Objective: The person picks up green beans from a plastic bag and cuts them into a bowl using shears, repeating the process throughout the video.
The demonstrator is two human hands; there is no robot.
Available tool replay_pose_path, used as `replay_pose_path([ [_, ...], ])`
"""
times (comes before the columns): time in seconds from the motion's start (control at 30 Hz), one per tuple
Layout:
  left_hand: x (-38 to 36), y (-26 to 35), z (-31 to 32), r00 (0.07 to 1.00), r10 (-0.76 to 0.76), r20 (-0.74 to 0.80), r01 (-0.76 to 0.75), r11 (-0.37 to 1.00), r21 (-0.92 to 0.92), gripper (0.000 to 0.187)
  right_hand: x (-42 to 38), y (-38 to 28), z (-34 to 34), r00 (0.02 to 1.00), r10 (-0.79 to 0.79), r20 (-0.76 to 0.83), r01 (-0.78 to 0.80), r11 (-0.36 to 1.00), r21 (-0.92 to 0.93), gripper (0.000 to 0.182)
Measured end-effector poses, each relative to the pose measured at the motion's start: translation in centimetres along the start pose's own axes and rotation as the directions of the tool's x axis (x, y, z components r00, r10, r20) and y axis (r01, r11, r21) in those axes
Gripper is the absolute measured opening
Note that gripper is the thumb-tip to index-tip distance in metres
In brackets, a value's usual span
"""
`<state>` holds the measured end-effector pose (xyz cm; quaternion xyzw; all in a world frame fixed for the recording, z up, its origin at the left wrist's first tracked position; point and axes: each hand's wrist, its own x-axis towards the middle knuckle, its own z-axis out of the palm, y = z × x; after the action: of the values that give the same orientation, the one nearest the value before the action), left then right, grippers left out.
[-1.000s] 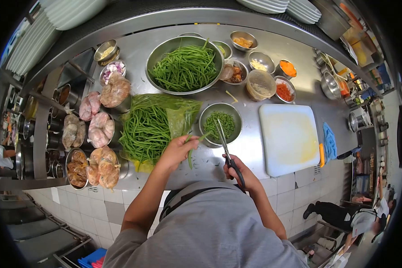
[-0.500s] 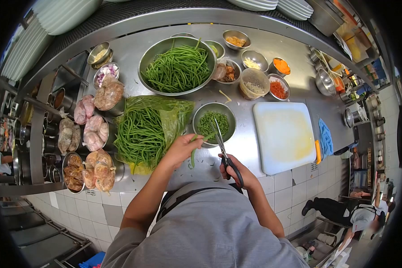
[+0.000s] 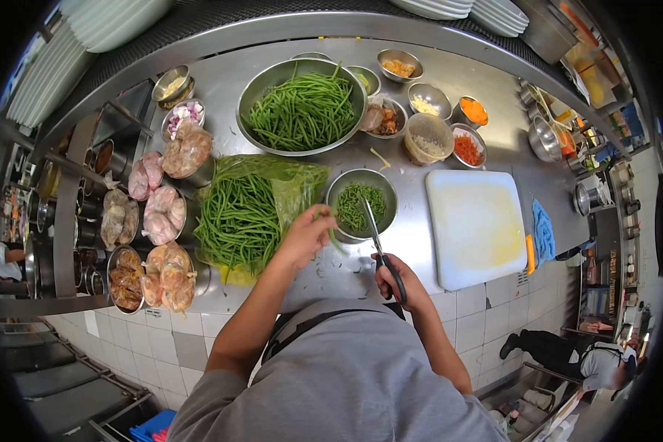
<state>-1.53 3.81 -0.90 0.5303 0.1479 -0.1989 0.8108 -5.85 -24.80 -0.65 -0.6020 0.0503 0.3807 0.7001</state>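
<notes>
My left hand (image 3: 306, 236) is closed on a few green beans (image 3: 336, 237), slightly blurred, at the lower left rim of a small metal bowl (image 3: 395, 197). Short cut pieces of green bean (image 3: 355, 202) lie inside this bowl. My right hand (image 3: 409, 283) grips the black handles of a pair of scissors (image 3: 376, 239); the blades look closed and point into the bowl. Left of my left hand, whole green beans (image 3: 237, 221) lie on a yellow-green plastic bag (image 3: 306, 180). Behind it, a large metal bowl (image 3: 241, 121) holds more whole beans.
A white cutting board (image 3: 475, 228) lies at the right, with an orange handle (image 3: 530, 254) and a blue cloth (image 3: 543, 232) beside it. Bagged meat (image 3: 168, 276) fills the left side. Small bowls of shredded carrot (image 3: 467, 149) and other ingredients stand behind. A person (image 3: 597, 361) is at lower right.
The scissor blades, apart before, have come together. My left hand has drawn back a little from over the bowl with the beans. The whole view has shifted slightly.
</notes>
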Motion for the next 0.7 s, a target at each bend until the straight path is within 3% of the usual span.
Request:
replay_pose_path([
  [0.07, 0.1, 0.3, -0.4, 0.979, 0.177, -0.099, -0.195, 0.956, -0.218, 0.014, -0.2, 0.8, 0.0, 0.998, -0.043, 0.045, 0.041, 0.998, 0.045, 0.055],
  [0.2, 0.5, 0.5, -0.3, 0.932, 0.274, -0.236, -0.341, 0.885, -0.317, 0.011, -0.5, 0.8, 0.5, 0.988, -0.065, 0.143, 0.053, 0.995, 0.088, 0.061],
  [0.3, 0.6, 0.2, -0.3, 0.916, 0.328, -0.229, -0.395, 0.834, -0.386, 0.011, -0.5, 0.5, 1.0, 0.984, -0.052, 0.169, 0.046, 0.998, 0.043, 0.063],
  [0.7, 0.3, -0.8, 0.6, 0.938, 0.282, -0.203, -0.34, 0.867, -0.364, 0.011, -0.1, -0.5, 1.7, 0.994, -0.032, 0.107, 0.034, 0.999, -0.014, 0.055],
])
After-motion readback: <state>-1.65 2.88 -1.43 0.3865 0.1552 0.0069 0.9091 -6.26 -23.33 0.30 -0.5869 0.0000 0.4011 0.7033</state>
